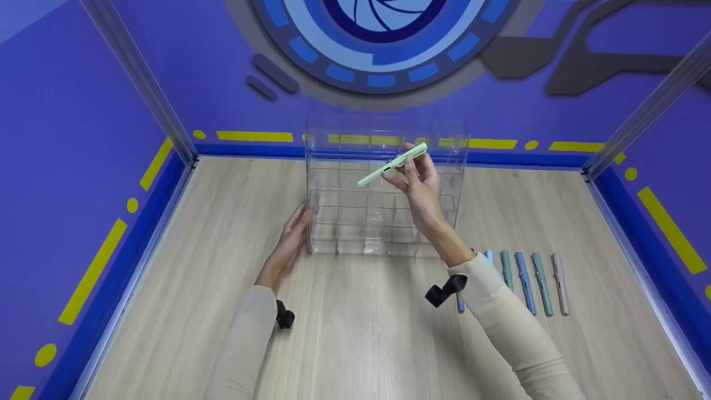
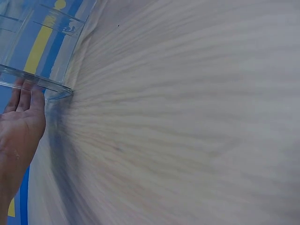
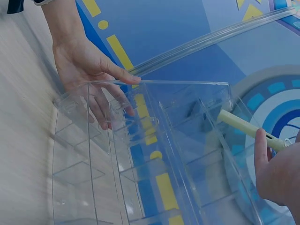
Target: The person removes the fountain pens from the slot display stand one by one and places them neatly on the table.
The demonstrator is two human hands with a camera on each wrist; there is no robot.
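Note:
My left hand point(image 1: 291, 239) rests its extended fingers against the left side of a clear plastic organizer point(image 1: 352, 208) with several tiers of compartments. In the right wrist view, the left thumb lies by the organizer's edge and the fingers point(image 3: 101, 112) show through its wall. My right hand point(image 1: 425, 194) pinches a pale green pen point(image 1: 383, 170) between thumb and fingers. The pen is tilted, its right end higher in the head view, over the organizer's upper tiers. In the right wrist view the pen point(image 3: 239, 123) appears near the organizer's far edge.
To the right, several capped pens lie side by side on the wooden table point(image 1: 344, 333), among them a blue pen point(image 1: 525, 283), a teal pen point(image 1: 541, 284) and a pinkish pen point(image 1: 561, 284). The right sleeve partly covers others. A purple-blue wall point(image 1: 239, 111) stands behind the organizer.

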